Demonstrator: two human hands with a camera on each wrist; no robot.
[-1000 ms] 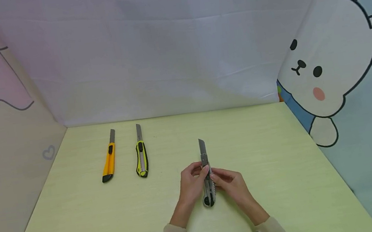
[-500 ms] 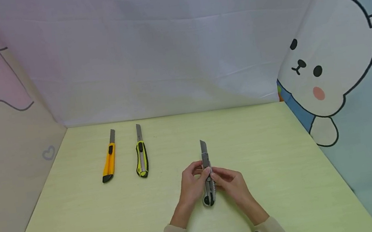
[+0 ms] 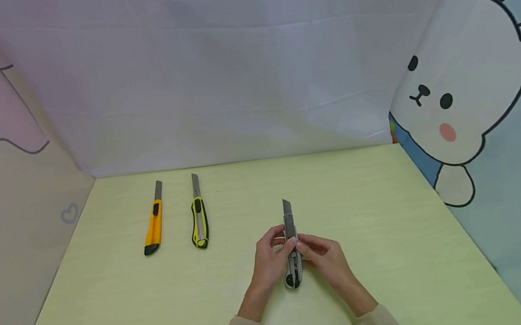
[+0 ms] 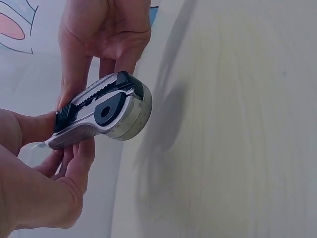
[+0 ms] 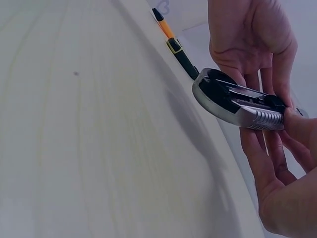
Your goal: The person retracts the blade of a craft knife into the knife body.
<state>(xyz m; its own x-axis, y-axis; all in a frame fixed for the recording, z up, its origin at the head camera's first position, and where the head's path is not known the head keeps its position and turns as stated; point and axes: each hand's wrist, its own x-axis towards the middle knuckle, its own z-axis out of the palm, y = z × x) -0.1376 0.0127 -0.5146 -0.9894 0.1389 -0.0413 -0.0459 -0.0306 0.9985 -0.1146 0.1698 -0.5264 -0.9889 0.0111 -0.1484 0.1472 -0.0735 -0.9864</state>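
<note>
A silver-grey snap-off utility knife (image 3: pixel 294 270) is held in front of me, blade pointing away and part of the blade (image 3: pixel 287 206) showing past its nose. My left hand (image 3: pixel 268 261) grips it from the left side, and its thumb (image 4: pixel 38 127) presses on the black slider (image 4: pixel 66 117) in the left wrist view. From the other side, my right hand (image 3: pixel 326 260) pinches the ribbed edge of the handle between thumb and fingers. The knife's rounded black-and-silver butt (image 5: pixel 210 94) faces the right wrist camera. Below it, the hands cast shadows on the table.
Two more utility knives lie at the back left of the pale table (image 3: pixel 372 213), blades out and pointing away: an orange one (image 3: pixel 153 227) and a green-and-black one (image 3: pixel 199 223). Printed cloth walls (image 3: pixel 230 89) enclose the table.
The exposed blade of the silver utility knife has grown shorter, sliding back into the handle as my left thumb moved toward me. The right hand keeps its hold.
</note>
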